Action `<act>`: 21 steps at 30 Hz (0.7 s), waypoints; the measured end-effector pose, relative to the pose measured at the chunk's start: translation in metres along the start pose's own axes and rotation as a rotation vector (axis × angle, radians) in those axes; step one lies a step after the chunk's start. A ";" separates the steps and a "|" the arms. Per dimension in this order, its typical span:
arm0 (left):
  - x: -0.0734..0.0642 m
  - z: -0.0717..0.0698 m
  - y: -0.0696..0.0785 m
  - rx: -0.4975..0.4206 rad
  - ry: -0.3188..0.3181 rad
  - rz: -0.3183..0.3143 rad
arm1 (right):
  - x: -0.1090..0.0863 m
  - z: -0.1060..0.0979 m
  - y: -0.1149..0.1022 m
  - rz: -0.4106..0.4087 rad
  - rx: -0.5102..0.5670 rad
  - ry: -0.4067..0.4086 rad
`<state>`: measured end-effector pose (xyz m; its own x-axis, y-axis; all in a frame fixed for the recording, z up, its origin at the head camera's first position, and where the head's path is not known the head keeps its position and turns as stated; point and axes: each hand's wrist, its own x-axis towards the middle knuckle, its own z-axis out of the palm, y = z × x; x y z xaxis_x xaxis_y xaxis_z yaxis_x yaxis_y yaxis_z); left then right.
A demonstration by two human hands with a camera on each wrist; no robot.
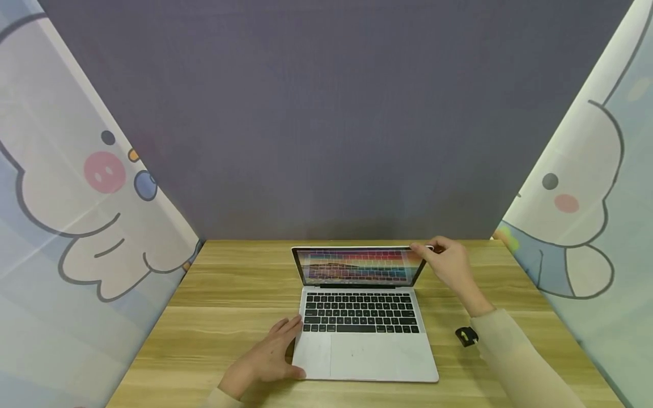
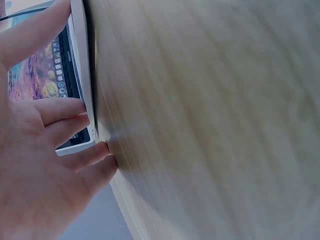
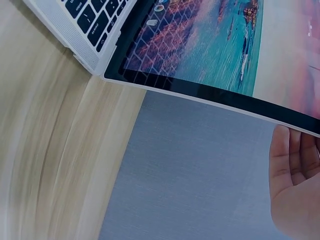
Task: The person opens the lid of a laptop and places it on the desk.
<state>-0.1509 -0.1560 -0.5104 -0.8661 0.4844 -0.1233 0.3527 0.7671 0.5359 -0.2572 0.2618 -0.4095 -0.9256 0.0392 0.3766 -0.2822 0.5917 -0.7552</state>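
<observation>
A silver laptop (image 1: 374, 360) lies unfolded on the wooden table, its lit screen (image 1: 357, 266) raised above the black keyboard. At the screen's upper right corner, my right hand (image 1: 451, 263) pinches the rim between thumb and fingers. In the right wrist view, the curled fingers (image 3: 295, 155) of that hand are at the edge of the lid. Beside the base's left side is my left hand (image 1: 270, 354), thumb at the front corner and straight fingers along the edge. The left wrist view shows these fingers (image 2: 65, 110) extended against the laptop's side, partly over the table.
The wooden table (image 1: 219, 294) ends at a dark grey partition (image 1: 326, 124) behind the laptop. Cartoon-printed curtains (image 1: 61, 215) hang at both sides. By the right sleeve is a small black object (image 1: 466, 336) marked with a yellow-green arrow.
</observation>
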 end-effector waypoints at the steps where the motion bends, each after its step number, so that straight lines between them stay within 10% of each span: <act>1: 0.000 0.000 0.000 -0.003 0.001 0.003 | 0.001 0.000 0.000 0.002 0.005 0.000; 21: -0.003 0.001 0.000 -0.028 0.010 0.011 | 0.011 0.003 0.008 0.061 0.093 0.050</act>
<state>-0.1483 -0.1570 -0.5107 -0.8659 0.4882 -0.1093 0.3519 0.7497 0.5604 -0.2706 0.2641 -0.4128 -0.9285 0.1141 0.3532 -0.2505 0.5096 -0.8231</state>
